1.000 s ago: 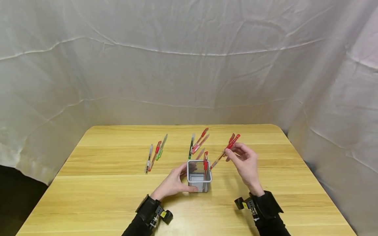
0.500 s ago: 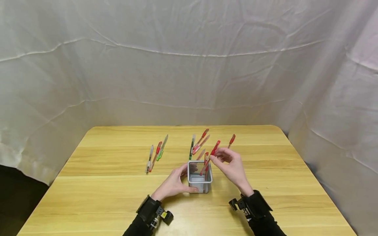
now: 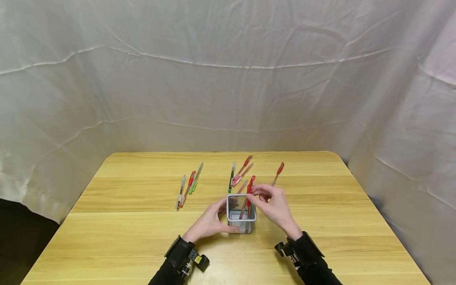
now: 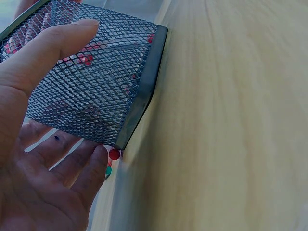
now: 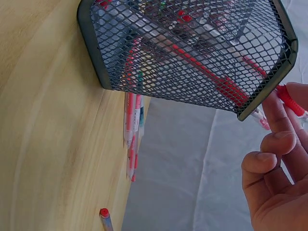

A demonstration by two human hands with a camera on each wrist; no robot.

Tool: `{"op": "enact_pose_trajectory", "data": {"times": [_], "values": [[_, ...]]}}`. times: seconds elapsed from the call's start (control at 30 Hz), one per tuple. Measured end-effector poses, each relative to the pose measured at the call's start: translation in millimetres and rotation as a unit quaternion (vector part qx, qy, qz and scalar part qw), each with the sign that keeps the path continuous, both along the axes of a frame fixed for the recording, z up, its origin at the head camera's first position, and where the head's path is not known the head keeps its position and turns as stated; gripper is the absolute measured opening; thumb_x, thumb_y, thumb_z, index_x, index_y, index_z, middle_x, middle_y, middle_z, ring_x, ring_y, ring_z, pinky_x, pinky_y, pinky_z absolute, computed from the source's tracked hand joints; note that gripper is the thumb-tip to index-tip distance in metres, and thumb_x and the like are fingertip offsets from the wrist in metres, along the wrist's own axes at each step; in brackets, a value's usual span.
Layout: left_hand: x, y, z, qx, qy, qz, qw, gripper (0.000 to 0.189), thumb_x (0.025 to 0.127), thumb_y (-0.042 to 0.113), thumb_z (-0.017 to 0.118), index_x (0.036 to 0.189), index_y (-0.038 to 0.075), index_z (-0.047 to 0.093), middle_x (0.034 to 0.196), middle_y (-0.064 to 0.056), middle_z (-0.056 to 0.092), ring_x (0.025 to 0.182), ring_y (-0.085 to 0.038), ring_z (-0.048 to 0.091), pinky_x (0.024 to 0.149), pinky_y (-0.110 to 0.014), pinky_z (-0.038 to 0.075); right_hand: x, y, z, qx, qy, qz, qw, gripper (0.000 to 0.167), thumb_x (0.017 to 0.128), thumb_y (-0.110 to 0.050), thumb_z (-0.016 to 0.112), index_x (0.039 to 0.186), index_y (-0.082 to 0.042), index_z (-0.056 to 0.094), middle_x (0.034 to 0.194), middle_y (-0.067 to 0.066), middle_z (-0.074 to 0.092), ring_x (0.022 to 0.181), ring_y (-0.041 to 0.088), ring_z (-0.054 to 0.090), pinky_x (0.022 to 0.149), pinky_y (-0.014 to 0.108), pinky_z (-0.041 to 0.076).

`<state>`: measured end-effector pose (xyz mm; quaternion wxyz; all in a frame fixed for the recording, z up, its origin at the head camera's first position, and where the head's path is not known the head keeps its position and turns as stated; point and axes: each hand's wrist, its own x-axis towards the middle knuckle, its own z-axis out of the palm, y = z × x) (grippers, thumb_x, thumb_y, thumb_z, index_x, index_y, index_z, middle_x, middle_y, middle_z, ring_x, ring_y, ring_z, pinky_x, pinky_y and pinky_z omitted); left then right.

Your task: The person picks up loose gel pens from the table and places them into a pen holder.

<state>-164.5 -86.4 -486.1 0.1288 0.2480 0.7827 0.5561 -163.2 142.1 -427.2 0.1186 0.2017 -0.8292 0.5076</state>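
Observation:
A silver-grey mesh pen holder (image 3: 239,226) stands upright on the table. My left hand (image 3: 208,224) holds it from the left, with the thumb (image 4: 65,41) on the near side and the fingers on the far side. My right hand (image 3: 273,206) pinches a red-capped pen (image 3: 251,181) near its cap. The pen's lower end slants down inside the holder. Another red pen (image 5: 231,90) leans inside, seen through the mesh in the right wrist view. In the head view the two pens overlap at the rim.
Left of the holder lie a clear pen (image 3: 181,193), a red-capped pen (image 3: 188,188) and a green pen (image 3: 196,179). Behind it are a dark green pen (image 3: 232,178) and several red or pink pens (image 3: 246,161). One red-capped pen (image 3: 280,169) lies beyond my right hand.
My right hand has moved left with the red-capped pen and lowered its tip into the holder. The pen stands steeper now. My left hand and the holder have stayed in place.

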Motion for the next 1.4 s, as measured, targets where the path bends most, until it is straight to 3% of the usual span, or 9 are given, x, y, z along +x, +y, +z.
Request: {"op": "enact_pose_trajectory", "data": {"times": [0.3, 0.5, 0.7, 0.9, 1.07, 1.13, 1.17, 1.3, 1.4], "values": [[0.5, 0.4, -0.7, 0.002, 0.006, -0.005, 1.0, 0.095, 0.072, 0.023, 0.091, 0.152, 0.016, 0.041, 0.145, -0.006, 0.059, 0.135, -0.022, 0.056, 0.118, -0.043, 0.041, 1.6, -4, -0.7, 0.048, 0.059, -0.012, 0.9971, 0.013, 0.082, -0.005, 0.08, 0.093, -0.002, 0.075, 0.076, 0.006, 0.077, 0.052, -0.006, 0.037, 0.049, 0.013, 0.026], [0.5, 0.5, -0.4, -0.002, 0.008, -0.003, 1.0, 0.095, 0.072, 0.024, 0.091, 0.152, 0.013, 0.041, 0.144, -0.006, 0.059, 0.135, -0.022, 0.056, 0.117, -0.043, 0.041, 3.0, -3, -1.3, 0.073, 0.091, -0.02, 0.9929, 0.01, 0.082, -0.005, 0.08, 0.091, -0.003, 0.076, 0.076, 0.007, 0.077, 0.055, -0.007, 0.047, 0.048, 0.015, 0.04], [0.7, 0.5, -0.2, -0.005, 0.003, -0.003, 1.0, 0.098, 0.072, 0.023, 0.091, 0.154, 0.012, 0.039, 0.146, -0.007, 0.058, 0.136, -0.023, 0.055, 0.118, -0.045, 0.04, 4.4, 6, -3.0, 0.048, 0.121, -0.032, 0.9909, 0.005, 0.085, 0.0, 0.075, 0.09, -0.002, 0.074, 0.073, 0.008, 0.074, 0.059, -0.006, 0.049, 0.051, 0.015, 0.042], [0.5, 0.0, -0.7, -0.008, 0.004, 0.0, 1.0, 0.098, 0.071, 0.024, 0.091, 0.153, 0.013, 0.039, 0.144, -0.007, 0.059, 0.136, -0.022, 0.054, 0.118, -0.046, 0.04, 1.7, 16, -5.2, 0.005, 0.111, -0.053, 0.9924, 0.008, 0.088, 0.001, 0.072, 0.095, -0.002, 0.072, 0.076, 0.009, 0.073, 0.061, -0.005, 0.05, 0.052, 0.016, 0.04], [0.3, 0.2, -0.8, -0.006, 0.001, -0.001, 1.0, 0.097, 0.072, 0.023, 0.091, 0.152, 0.012, 0.04, 0.143, -0.007, 0.06, 0.136, -0.022, 0.055, 0.118, -0.045, 0.04, -19.8, 33, -41.3, -0.053, 0.129, -0.019, 0.9901, 0.014, 0.095, -0.014, 0.07, 0.105, -0.005, 0.072, 0.082, 0.003, 0.075, 0.066, 0.002, 0.061, 0.058, 0.015, 0.047], [0.3, 0.2, -0.5, -0.005, -0.002, 0.0, 1.0, 0.096, 0.072, 0.023, 0.091, 0.152, 0.011, 0.04, 0.143, -0.007, 0.059, 0.136, -0.022, 0.054, 0.118, -0.045, 0.04, -32.2, 41, -62.7, -0.059, 0.137, -0.014, 0.9886, 0.016, 0.096, -0.018, 0.069, 0.109, -0.008, 0.072, 0.084, 0.0, 0.075, 0.066, 0.006, 0.064, 0.06, 0.014, 0.048], [0.3, 0.3, -0.3, -0.005, -0.003, 0.0, 1.0, 0.096, 0.072, 0.023, 0.091, 0.152, 0.011, 0.04, 0.143, -0.007, 0.059, 0.136, -0.022, 0.054, 0.119, -0.046, 0.04, -33.2, 42, -63.6, -0.05, 0.131, -0.031, 0.9897, 0.015, 0.095, -0.017, 0.069, 0.109, -0.009, 0.072, 0.082, -0.001, 0.074, 0.064, 0.006, 0.063, 0.057, 0.015, 0.048], [0.7, 0.3, 0.5, -0.007, -0.006, 0.003, 1.0, 0.097, 0.071, 0.024, 0.091, 0.152, 0.012, 0.04, 0.143, -0.006, 0.06, 0.136, -0.022, 0.054, 0.119, -0.046, 0.039, -50.8, 54, -95.1, -0.043, 0.097, -0.053, 0.993, 0.017, 0.096, -0.016, 0.068, 0.113, -0.017, 0.07, 0.083, -0.005, 0.073, 0.062, 0.007, 0.061, 0.055, 0.018, 0.049], [1.0, 0.2, 0.9, -0.011, -0.006, 0.005, 0.9999, 0.097, 0.071, 0.024, 0.091, 0.152, 0.012, 0.04, 0.143, -0.006, 0.06, 0.136, -0.022, 0.054, 0.119, -0.047, 0.039, -54.6, 58, -99.1, -0.064, 0.055, -0.061, 0.9946, 0.018, 0.097, -0.022, 0.068, 0.114, -0.021, 0.07, 0.084, -0.005, 0.073, 0.062, 0.007, 0.062, 0.053, 0.022, 0.051]]}}
